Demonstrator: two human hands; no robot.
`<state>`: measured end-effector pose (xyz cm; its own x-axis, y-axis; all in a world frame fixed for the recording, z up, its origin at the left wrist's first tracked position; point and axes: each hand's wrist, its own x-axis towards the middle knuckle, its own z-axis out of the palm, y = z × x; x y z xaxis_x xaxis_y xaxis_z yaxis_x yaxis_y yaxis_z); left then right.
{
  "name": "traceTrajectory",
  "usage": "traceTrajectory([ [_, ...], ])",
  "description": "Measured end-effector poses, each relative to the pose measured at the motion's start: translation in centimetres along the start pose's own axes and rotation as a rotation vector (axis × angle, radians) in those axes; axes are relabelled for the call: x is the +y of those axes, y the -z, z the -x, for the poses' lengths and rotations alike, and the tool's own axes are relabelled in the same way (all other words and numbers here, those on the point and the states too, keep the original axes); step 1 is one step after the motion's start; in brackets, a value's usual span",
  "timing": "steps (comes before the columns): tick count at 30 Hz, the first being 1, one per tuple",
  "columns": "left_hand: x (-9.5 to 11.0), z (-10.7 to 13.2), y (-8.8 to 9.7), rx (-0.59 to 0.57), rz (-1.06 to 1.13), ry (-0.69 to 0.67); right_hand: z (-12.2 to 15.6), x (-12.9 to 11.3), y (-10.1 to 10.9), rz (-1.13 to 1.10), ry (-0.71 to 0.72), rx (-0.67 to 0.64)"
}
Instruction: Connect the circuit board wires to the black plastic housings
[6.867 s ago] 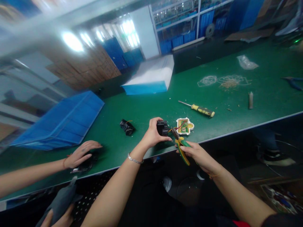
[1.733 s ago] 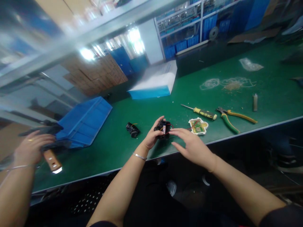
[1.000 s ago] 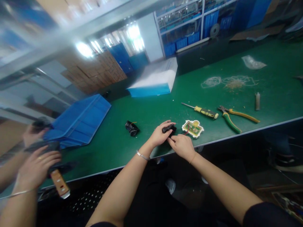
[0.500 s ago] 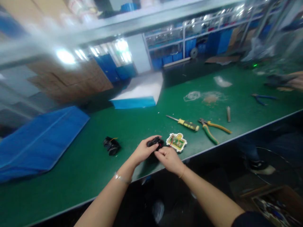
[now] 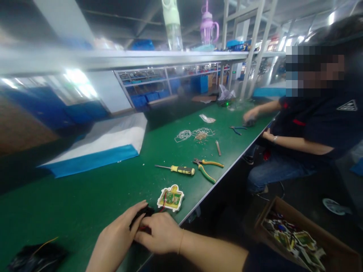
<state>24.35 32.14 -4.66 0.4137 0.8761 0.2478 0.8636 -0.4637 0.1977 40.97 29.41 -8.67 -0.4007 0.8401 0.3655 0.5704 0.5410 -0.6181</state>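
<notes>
My left hand [image 5: 120,232] is closed around a small black plastic part [image 5: 143,214], near the front edge of the green bench. My right hand [image 5: 162,231] meets it from the right, its thumb and fingers pinched on the same part, partly covering it. Red wire shows between the fingers. Just beyond the hands lies a circuit board in a white frame [image 5: 171,197], and red and black wires run from it toward the black part. Another dark part with a thin orange wire [image 5: 38,257] sits at the lower left, blurred.
Past the board lie a yellow-and-black screwdriver [image 5: 181,170], green-and-yellow pliers [image 5: 208,172], a small rod [image 5: 218,148], and white wire loops [image 5: 185,135]. A co-worker [image 5: 312,124] sits at the right, near blue pliers [image 5: 237,129]. A carton of parts [image 5: 263,217] stands below the bench.
My view has swung right and up, bringing the co-worker and bottles on the shelf into sight. Both hands remain on the black part, now lower left in the picture.
</notes>
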Motion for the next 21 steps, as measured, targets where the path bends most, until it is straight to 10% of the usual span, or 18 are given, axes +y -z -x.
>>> traceTrajectory([
  [11,0.4,-0.1,-0.5,0.029,0.089,-0.041,0.6,-0.9,-1.1,0.157,-0.035,0.07],
  [21,2.5,0.7,-0.8,0.119,0.396,0.317,1.1,-1.1,0.1,0.109,-0.018,0.012],
])
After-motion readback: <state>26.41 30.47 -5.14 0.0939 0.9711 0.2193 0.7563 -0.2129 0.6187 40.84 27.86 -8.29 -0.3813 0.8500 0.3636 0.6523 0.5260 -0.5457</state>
